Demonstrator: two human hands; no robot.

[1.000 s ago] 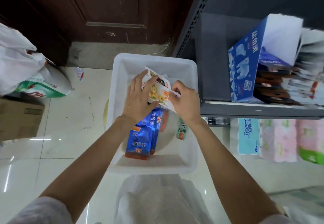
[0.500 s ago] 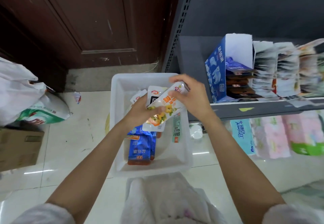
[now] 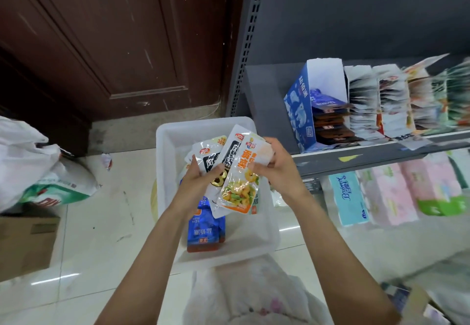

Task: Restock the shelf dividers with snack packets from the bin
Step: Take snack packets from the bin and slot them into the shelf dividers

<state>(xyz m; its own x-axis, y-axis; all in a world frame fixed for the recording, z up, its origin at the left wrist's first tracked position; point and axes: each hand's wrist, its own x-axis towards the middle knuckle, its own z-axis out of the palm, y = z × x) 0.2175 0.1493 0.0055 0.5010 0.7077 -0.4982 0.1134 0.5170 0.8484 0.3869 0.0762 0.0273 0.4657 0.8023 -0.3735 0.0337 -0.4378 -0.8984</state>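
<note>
A fanned bunch of white snack packets (image 3: 230, 169) hangs above the white plastic bin (image 3: 167, 136) on the floor. My left hand (image 3: 197, 184) grips the bunch from below. My right hand (image 3: 276, 169) pinches the front packet, printed with orange text and a vegetable picture, at its upper right. Blue packets (image 3: 204, 230) lie in the bin under my left wrist. On the grey shelf (image 3: 356, 158) to the right, rows of packets (image 3: 389, 103) stand upright beside an open blue carton (image 3: 302, 111).
Tissue packs (image 3: 386, 195) fill the level under the shelf. A dark wooden door (image 3: 114, 32) stands behind the bin. White bags (image 3: 28, 156) and a cardboard box (image 3: 25, 240) sit on the tiled floor at the left. A white plastic bag (image 3: 249, 289) lies below the bin.
Both hands have lifted the packets up out of the bin and spread them into a fan. The view has swung right, showing more of the shelf.
</note>
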